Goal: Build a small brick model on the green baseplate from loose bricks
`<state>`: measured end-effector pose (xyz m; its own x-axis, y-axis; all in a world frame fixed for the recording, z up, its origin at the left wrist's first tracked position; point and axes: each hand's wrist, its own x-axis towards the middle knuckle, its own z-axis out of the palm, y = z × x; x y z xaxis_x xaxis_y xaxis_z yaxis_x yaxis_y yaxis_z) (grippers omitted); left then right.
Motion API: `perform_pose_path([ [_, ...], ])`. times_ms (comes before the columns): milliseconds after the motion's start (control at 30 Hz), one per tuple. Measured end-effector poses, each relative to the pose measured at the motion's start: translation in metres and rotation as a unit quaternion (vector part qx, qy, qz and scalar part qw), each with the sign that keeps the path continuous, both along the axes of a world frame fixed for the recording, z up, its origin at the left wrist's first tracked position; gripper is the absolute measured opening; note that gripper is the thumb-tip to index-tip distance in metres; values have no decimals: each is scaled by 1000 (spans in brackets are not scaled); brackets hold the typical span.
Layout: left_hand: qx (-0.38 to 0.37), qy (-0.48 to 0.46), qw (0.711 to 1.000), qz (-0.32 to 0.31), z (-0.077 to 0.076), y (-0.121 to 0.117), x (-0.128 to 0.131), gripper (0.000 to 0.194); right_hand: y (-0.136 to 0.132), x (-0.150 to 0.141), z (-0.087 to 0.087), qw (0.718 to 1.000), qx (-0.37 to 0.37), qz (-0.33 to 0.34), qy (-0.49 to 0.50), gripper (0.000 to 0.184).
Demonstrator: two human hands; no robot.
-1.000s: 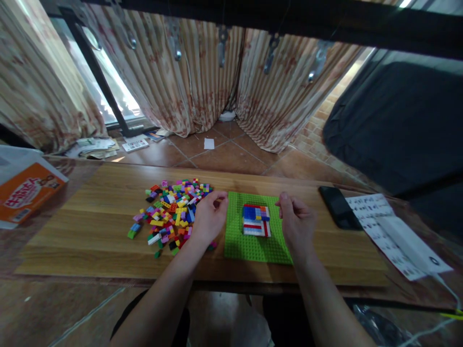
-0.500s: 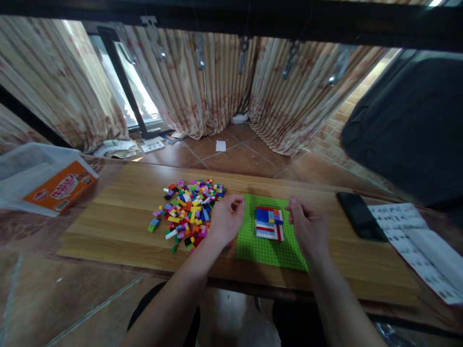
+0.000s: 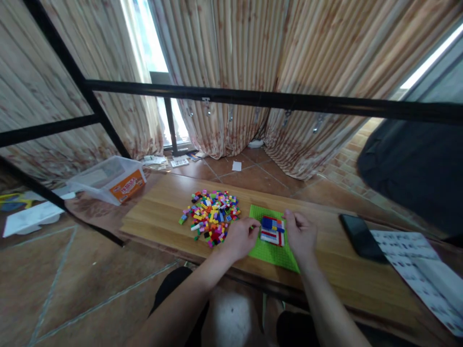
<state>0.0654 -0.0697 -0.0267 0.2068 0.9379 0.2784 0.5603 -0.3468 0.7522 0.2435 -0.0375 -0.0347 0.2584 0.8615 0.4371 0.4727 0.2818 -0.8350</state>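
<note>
A green baseplate (image 3: 272,251) lies on the wooden table (image 3: 333,260), with a small block of blue, red and white bricks (image 3: 272,230) built on it. My left hand (image 3: 239,237) rests at the plate's left edge, fingers curled, thumb and forefinger pinched near the block. My right hand (image 3: 300,234) sits at the block's right side, fingers curled in. What, if anything, either hand pinches is too small to see. A heap of loose coloured bricks (image 3: 212,215) lies just left of my left hand.
A black phone (image 3: 360,235) and a printed paper sheet (image 3: 423,272) lie at the right of the table. A clear plastic box with an orange label (image 3: 110,179) stands at the far left. A black metal frame bar (image 3: 253,99) crosses ahead, curtains behind.
The view has tilted up and pulled back, so the table looks smaller and lower. Both hands have stayed at the sides of the brick block on the green plate.
</note>
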Motion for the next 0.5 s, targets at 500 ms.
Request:
perform_pose_path([
  [500, -187, -3, 955, 231, -39, -171, -127, 25, -173, 118, -27, 993, -110, -24, -34, 46],
])
